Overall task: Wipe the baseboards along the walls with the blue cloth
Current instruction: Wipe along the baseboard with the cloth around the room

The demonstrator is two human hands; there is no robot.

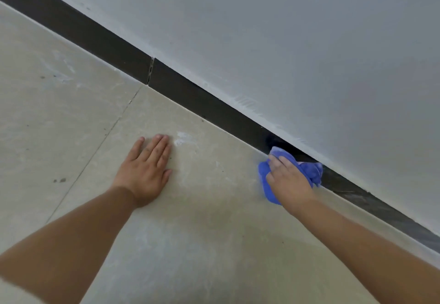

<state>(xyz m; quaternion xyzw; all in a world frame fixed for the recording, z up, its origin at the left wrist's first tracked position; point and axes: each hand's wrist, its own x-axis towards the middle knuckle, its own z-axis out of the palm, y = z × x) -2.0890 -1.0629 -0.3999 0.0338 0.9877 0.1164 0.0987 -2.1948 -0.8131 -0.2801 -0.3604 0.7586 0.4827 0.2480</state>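
A dark brown baseboard (190,96) runs diagonally from the upper left to the lower right, between the grey wall and the floor. My right hand (289,177) grips a bunched blue cloth (309,169) and holds it against the baseboard at the floor edge. The cloth sticks out on both sides of the hand, and part of it is hidden under the palm. My left hand (146,168) lies flat on the floor tile, fingers straight and together, well to the left of the cloth and holding nothing.
The beige floor tiles (71,118) show white smears and dark specks, with a grout line running diagonally left of my left hand. A vertical joint (150,71) splits the baseboard up the wall line. The grey wall (309,41) fills the upper right.
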